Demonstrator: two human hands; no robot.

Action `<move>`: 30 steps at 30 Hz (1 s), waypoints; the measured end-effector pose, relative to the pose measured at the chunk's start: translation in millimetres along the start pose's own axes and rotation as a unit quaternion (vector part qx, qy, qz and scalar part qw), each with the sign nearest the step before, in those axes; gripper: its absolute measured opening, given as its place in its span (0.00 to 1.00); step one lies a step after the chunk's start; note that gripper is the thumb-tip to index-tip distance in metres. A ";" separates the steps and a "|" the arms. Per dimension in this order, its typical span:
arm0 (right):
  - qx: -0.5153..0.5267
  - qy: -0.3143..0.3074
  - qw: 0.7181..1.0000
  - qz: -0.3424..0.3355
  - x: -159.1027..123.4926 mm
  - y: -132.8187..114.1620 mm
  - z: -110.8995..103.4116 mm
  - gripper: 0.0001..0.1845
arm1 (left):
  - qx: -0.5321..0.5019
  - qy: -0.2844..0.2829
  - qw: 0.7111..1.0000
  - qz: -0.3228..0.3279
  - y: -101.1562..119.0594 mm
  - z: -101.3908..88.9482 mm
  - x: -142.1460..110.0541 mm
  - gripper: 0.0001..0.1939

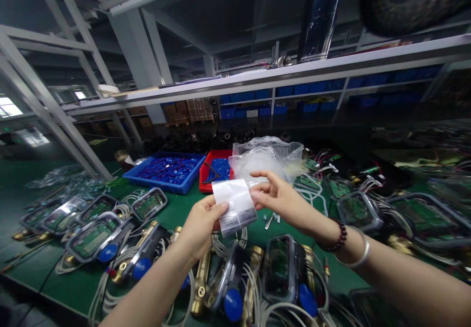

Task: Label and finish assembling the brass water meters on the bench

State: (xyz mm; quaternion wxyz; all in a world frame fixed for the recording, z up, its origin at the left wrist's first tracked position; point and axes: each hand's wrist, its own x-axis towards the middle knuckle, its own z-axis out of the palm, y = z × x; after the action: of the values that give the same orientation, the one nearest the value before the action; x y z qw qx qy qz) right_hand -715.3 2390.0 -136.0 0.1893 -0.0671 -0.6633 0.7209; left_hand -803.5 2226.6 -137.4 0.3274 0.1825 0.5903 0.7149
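Both of my hands hold a small white packet [235,204] above the green bench. My left hand [200,226] pinches its lower left edge between thumb and fingers. My right hand [281,197] grips its upper right edge, with the thumb and forefinger closed on it. Just below the hands lie several meter units [281,268] with clear covers, green circuit boards, brass fittings and blue caps, tangled in white cables. A crumpled clear plastic bag [268,157] sits right behind the packet.
A blue tray [165,170] and a red tray [217,169], both with small blue parts, stand at the back. More meter units [91,229] lie at the left and circuit boards with wires [342,187] at the right. A metal shelf [279,74] runs overhead.
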 end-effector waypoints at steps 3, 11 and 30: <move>-0.042 -0.047 0.998 -0.026 -11.6 7.1 6.7 0.30 | -0.016 0.005 1.000 0.011 -1.0 2.5 -5.6 0.26; -0.277 -0.142 0.939 -0.148 -25.7 6.8 1.6 0.20 | -0.060 0.062 0.994 0.067 -2.2 -0.2 -12.5 0.22; -0.308 -0.025 0.921 -0.237 -22.7 3.5 4.9 0.07 | 0.058 0.068 0.993 0.073 -3.4 1.1 -12.2 0.18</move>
State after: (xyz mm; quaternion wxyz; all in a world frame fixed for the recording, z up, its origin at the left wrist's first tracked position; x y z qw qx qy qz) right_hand -696.8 2377.0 -142.4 0.3079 0.0557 -0.8536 0.4164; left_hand -793.1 2219.3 -138.8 0.2219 0.1950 0.6368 0.7122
